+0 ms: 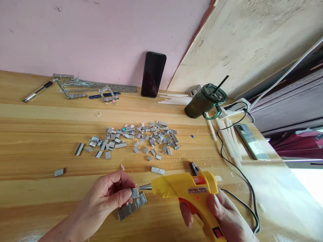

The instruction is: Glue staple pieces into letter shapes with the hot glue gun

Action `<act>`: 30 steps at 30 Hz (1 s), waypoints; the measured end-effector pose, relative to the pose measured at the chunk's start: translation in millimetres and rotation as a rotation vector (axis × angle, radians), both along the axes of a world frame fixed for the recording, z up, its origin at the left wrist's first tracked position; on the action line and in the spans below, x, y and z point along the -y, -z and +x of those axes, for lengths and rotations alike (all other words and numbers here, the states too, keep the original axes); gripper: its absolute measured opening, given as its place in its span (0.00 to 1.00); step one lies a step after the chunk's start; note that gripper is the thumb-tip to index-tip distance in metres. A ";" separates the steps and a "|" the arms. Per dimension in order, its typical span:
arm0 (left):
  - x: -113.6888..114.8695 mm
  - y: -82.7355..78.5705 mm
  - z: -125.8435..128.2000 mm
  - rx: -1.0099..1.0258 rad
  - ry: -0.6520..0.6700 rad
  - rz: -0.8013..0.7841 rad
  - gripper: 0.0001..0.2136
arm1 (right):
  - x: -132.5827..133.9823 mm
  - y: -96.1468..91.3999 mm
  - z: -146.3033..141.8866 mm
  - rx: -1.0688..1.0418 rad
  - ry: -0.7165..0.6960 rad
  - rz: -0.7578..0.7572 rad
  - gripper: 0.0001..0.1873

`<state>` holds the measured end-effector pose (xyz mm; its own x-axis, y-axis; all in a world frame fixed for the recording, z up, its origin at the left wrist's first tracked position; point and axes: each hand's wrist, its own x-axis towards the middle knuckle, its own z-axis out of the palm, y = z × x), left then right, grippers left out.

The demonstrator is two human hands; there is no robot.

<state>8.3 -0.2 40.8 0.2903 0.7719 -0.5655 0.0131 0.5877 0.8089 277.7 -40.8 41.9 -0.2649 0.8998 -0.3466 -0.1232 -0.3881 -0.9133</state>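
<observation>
My left hand (111,195) pinches a small grey metal clip (135,192) between thumb and fingers. Just below it is a short strip of joined grey metal pieces (128,209); whether my fingers also hold that strip, I cannot tell. My right hand (224,215) is wrapped round the handle of a yellow hot glue gun (176,186), a finger at its trigger and a red light lit on its side. The gun's metal nozzle (145,187) points left, its tip close beside the clip.
Loose grey metal clips (153,136) lie scattered mid-table, with a joined strip (157,170) nearer me. A black phone (153,74) leans on the wall. A green lidded mug (205,101), white glue sticks (229,141), a black cable (223,148) and another phone (248,141) occupy the right.
</observation>
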 end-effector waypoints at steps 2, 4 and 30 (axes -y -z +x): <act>0.7 -1.7 1.5 -0.004 -0.013 -0.002 0.19 | 1.9 1.8 1.9 0.001 0.025 -0.016 0.27; 1.3 -2.8 2.5 -0.005 -0.020 0.008 0.18 | 2.7 3.7 3.6 -0.003 0.004 -0.011 0.26; -0.9 17.7 -9.2 0.009 0.069 0.150 0.13 | -3.6 -7.7 0.3 0.032 -0.159 -0.018 0.32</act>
